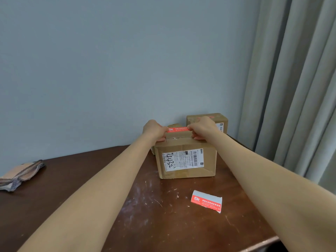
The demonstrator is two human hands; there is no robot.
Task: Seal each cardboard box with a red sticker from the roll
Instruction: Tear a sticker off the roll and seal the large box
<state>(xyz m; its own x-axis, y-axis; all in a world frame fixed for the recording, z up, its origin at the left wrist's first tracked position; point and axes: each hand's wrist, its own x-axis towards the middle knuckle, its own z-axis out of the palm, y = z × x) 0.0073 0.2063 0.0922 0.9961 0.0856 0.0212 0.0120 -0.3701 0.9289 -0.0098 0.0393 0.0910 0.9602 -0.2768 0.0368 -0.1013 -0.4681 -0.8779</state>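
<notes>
A brown cardboard box [186,162] with a white shipping label stands on the dark wooden table [91,206]. Just above its top, a red sticker [178,129] is stretched flat between my hands. My left hand [153,130] pinches its left end and my right hand [201,127] pinches its right end, thumbs low near the box's top edge. A strip of red stickers [207,201] on white backing lies on the table in front of the box. A second cardboard box [219,120] with red on its top stands behind, partly hidden by my right hand.
A folded cloth [20,174] lies at the table's left side. A blue-grey wall stands right behind the boxes, and grey curtains [291,88] hang at the right. The table's front right edge [263,242] is near. Part of another box [174,125] shows behind the sticker.
</notes>
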